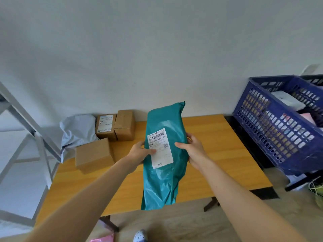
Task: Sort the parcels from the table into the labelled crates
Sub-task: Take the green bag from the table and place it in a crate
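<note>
Left hand [141,151] and right hand [194,147], as I saw them, gripped the teal parcel [166,172] by its side edges, thumbs curled onto its face, above the table [227,145], label [160,147] upward. Step, I judged: reading the label. Next: carry it right to whichever blue crate [279,137] matches.

This looks like a small room for sorting mail; a wooden table [218,137] holds brown boxes [105,126] and a soft grey bag [78,130]; a green bag [164,180] has a white label [161,151] with black bars and numbers; a big blue crate [272,130] with holes stands at the right; the wall [139,49] is bare and white; a grey metal frame [26,119] stands at the left.
</note>
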Motion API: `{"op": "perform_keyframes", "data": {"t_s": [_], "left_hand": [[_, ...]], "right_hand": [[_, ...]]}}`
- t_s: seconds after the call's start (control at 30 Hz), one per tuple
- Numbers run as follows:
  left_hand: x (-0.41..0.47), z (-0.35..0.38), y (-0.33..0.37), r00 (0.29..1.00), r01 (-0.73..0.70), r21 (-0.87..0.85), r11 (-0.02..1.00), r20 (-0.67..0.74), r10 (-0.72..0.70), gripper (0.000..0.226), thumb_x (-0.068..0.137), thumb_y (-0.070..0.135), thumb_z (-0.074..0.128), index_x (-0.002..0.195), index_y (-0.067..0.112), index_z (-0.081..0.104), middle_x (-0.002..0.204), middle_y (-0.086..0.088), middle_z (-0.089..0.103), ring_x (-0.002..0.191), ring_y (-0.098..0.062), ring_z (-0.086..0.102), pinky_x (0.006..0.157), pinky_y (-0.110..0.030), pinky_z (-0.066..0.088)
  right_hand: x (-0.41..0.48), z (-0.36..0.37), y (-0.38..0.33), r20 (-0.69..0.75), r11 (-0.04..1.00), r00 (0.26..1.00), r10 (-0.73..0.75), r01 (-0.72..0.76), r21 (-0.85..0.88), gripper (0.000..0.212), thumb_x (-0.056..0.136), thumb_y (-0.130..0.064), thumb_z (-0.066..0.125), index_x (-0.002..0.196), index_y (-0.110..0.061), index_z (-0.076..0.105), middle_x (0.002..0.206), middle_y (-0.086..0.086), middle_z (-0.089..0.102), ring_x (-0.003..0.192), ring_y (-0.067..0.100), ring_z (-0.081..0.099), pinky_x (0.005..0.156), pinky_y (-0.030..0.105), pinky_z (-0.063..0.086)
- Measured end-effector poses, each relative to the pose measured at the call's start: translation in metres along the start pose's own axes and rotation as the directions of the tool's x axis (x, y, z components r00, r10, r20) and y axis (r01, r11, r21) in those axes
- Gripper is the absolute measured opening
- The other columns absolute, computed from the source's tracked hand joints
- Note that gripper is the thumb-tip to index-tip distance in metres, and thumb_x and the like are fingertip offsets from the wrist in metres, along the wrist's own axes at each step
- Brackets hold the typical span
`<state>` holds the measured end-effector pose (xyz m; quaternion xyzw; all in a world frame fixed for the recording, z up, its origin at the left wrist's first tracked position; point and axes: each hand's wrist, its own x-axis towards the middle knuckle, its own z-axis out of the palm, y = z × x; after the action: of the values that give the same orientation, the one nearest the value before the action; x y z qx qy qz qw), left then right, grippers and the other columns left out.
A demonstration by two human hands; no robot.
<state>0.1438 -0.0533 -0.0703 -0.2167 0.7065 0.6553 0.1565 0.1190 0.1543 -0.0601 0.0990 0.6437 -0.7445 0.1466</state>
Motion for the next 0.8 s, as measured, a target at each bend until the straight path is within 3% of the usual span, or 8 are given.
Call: {"op": "perform_keyframes", "data": {"t_s": [0.23,0.53,0.7,0.8], "left_hand": [[-0.057,-0.004,0.005,0.98,-0.158,0.088,0.984,-0.113,0.167,0.064,0.086,0.005,0.068,0.142,0.018,0.039,0.121,-0.007,0.061,0.105,-0.026,0.062,0.091,-0.049,0.053],[-0.11,-0.02,0.04,0.915,-0.368,0.192,0.91,-0.096,0.391,0.062,0.087,0.007,0.068,0.142,0.021,0.043,0.122,-0.004,0.06,0.116,-0.024,0.056,0.096,-0.048,0.051],[-0.129,-0.033,0.055,0.877,-0.454,0.239,0.859,-0.055,0.478,0.06,0.087,0.01,0.068,0.141,0.021,0.044,0.11,0.005,0.06,0.106,-0.017,0.058,0.092,-0.042,0.054],[-0.14,-0.044,0.062,0.84,-0.52,0.242,0.819,-0.027,0.541,0.058,0.086,0.011,0.069,0.139,0.023,0.046,0.104,0.009,0.063,0.099,-0.014,0.062,0.081,-0.031,0.057]], "right_hand": [[-0.038,-0.003,-0.007,0.097,0.953,0.988,-0.117,0.139,-0.268,0.056,0.081,-0.001,0.071,0.13,-0.019,0.05,0.123,-0.004,0.063,0.111,0.016,0.061,0.096,0.04,0.051],[-0.08,0.009,-0.045,0.125,0.91,0.959,-0.255,0.281,-0.306,0.057,0.072,-0.001,0.079,0.121,-0.019,0.057,0.114,-0.005,0.066,0.1,0.012,0.065,0.086,0.033,0.055],[-0.105,0.022,-0.063,0.095,0.891,0.937,-0.336,0.349,-0.291,0.058,0.073,0.002,0.078,0.123,-0.017,0.058,0.11,-0.01,0.068,0.098,0.007,0.066,0.079,0.025,0.055],[-0.123,0.032,-0.07,0.049,0.878,0.919,-0.392,0.389,-0.278,0.055,0.072,0.001,0.078,0.119,-0.018,0.059,0.107,-0.011,0.069,0.092,0.0,0.066,0.072,0.017,0.053]]}}
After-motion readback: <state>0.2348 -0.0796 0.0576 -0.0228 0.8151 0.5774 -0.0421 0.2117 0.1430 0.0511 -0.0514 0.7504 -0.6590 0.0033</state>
